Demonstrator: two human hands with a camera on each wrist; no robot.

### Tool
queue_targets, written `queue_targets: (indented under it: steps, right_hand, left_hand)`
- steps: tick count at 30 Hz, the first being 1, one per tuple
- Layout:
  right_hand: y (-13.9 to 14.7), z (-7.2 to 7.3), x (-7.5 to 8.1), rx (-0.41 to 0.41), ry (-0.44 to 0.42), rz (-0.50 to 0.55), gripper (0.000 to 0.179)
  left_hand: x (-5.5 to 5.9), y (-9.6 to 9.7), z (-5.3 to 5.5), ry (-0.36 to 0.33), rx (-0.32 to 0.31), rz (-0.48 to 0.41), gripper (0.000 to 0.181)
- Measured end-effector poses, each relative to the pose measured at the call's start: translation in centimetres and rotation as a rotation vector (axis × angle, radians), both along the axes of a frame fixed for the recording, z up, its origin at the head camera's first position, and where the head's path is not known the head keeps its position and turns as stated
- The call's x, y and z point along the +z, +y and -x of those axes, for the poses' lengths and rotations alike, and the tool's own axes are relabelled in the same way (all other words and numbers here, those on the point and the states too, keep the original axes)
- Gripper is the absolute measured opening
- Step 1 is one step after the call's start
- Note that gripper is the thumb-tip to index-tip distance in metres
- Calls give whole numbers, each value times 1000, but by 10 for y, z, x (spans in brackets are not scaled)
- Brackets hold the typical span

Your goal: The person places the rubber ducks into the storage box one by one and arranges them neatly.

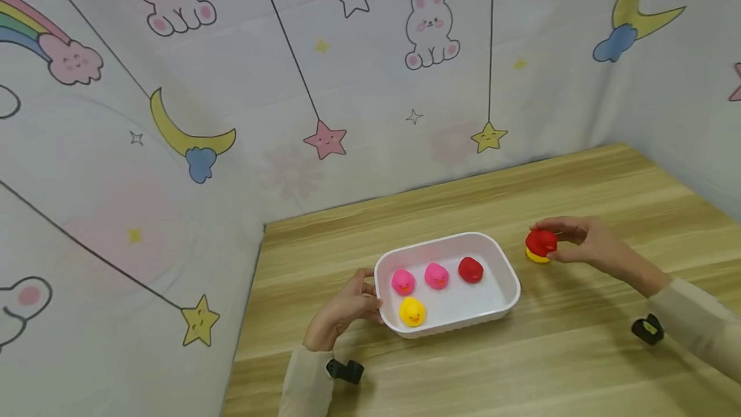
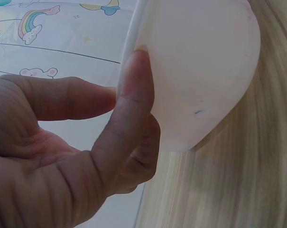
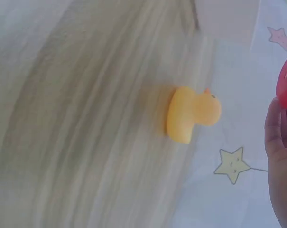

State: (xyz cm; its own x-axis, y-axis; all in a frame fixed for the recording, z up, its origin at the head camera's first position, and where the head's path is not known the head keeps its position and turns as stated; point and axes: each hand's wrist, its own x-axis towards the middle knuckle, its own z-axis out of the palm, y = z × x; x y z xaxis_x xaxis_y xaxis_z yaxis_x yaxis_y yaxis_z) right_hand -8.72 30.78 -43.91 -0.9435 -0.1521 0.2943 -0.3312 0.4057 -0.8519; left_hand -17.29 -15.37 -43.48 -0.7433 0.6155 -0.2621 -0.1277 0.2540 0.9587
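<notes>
In the head view my left hand [image 1: 346,304] holds the left end of a white tray [image 1: 506,278]. The left wrist view shows thumb and fingers pinching the tray's rim. Inside the tray are two pink rubber ducks [image 1: 437,276], a red rubber duck [image 1: 471,270] and a yellow rubber duck [image 1: 412,312]. Right of the tray, my right hand [image 1: 602,248] pinches another red rubber duck [image 1: 542,241]. Below that one, partly covered by it in the head view, a second yellow duck [image 3: 182,116] stands upright on the table, apart from the hand in the right wrist view.
The wood-grain table [image 1: 463,365] ends at the back against a white printed curtain [image 1: 382,95]. Dark wrist devices show beside the left sleeve [image 1: 307,381] and the right sleeve [image 1: 703,327].
</notes>
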Motion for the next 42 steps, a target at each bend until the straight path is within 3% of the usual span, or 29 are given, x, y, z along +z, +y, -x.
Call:
queue_targets:
  steps: [7, 21, 42]
  right_hand:
    - [-9, 5, 13, -10, -15, 29, 48]
    - [-40, 33, 49, 67, -16, -71, 48]
    - [-113, 68, 49, 284, -45, -36, 47]
  left_hand:
    - [2, 0, 1, -4, 9, 17, 62]
    - [4, 0, 0, -13, 10, 18, 65]
    - [5, -3, -2, -15, 5, 8, 65]
